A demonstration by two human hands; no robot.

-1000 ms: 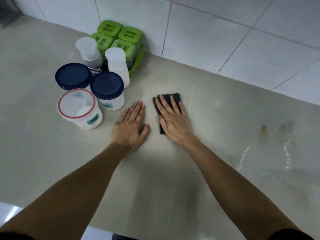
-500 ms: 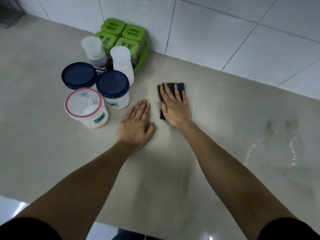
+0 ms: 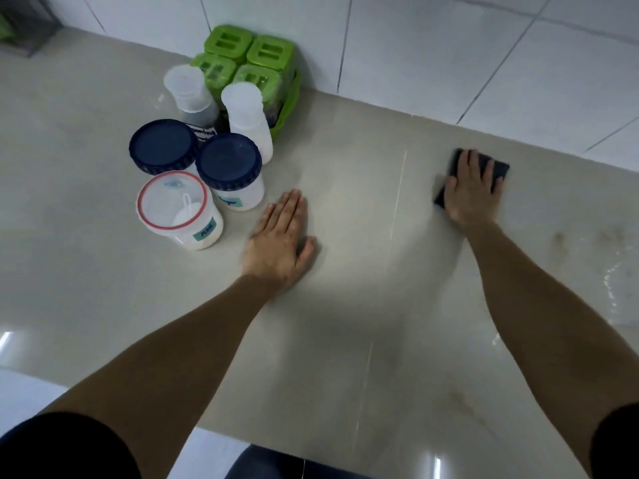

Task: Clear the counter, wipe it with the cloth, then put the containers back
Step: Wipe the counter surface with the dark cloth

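Wiping step, by the look of it. Right hand (image 3: 472, 191) flat on the cloth (image 3: 498, 171), fingers straight and spread, pressing it to the worktop (image 3: 363, 288) near the back wall, well to the right of the containers. Left hand (image 3: 281, 242) palm down on bare worktop, fingers straight and together, holding nothing, just beside the nearest jar.

Containers bunched at back left, apart from the cloth: two round jars with ribbed navy screw lids (image 3: 162, 146) (image 3: 229, 161), a clear tub with a red-ringed lid (image 3: 173, 203) and a white scoop inside, two frosted white bottles (image 3: 188, 93) (image 3: 247, 114), and a green rack (image 3: 254, 69) of square-lidded pots against the tiles.

Cloth dark, small, folded to a rough rectangle, soft and thin under the palm. Worktop pale, glossy, stone-like, faint seams across it. Brownish marks (image 3: 587, 236) and a wet sheen to the right, not yet reached.

Next, probably: more pressure and a sweep right over those marks, then the near edge. Containers back only after that; smooth plastic, light, easy to lift one at a time.
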